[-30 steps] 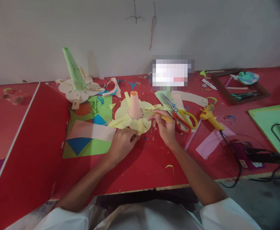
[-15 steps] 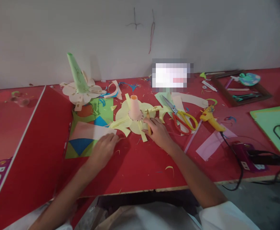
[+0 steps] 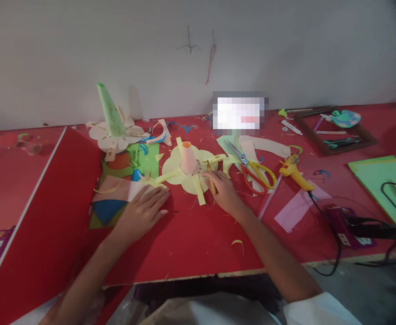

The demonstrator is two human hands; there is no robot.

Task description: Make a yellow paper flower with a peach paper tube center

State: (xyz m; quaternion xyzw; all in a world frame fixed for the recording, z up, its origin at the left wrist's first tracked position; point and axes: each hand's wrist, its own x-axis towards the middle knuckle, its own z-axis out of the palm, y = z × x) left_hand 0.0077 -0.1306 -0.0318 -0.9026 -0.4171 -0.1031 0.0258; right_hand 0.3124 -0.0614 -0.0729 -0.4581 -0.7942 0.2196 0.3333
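Note:
In the head view, a pale yellow paper flower (image 3: 172, 168) lies flat on the red table, with a pink paper cone (image 3: 188, 157) standing at its middle and yellow strips (image 3: 200, 189) across its petals. At its right edge, my right hand (image 3: 224, 192) is closed around a tan pencil-like stick (image 3: 212, 179). My left hand (image 3: 140, 212) rests open left of the flower, fingers stretched over paper scraps. Partly beneath those fingers is a yellow paper piece (image 3: 159, 183). A pale pink sheet (image 3: 112, 187) and a blue piece (image 3: 108, 211) lie beside this hand.
Scissors (image 3: 252, 169) and a yellow glue gun (image 3: 296, 174) lie to the right. A purple power box (image 3: 345, 225) with black cables stands near the front edge. Behind my left hand is another flower with a green cone (image 3: 112, 113). A wooden frame (image 3: 356, 146) holds tools.
My left hand has opened from a curled grip and lies flat on the scraps, slightly lower left. A thin curled strip now lies on the pink sheet. My right hand keeps the stick, now more tilted.

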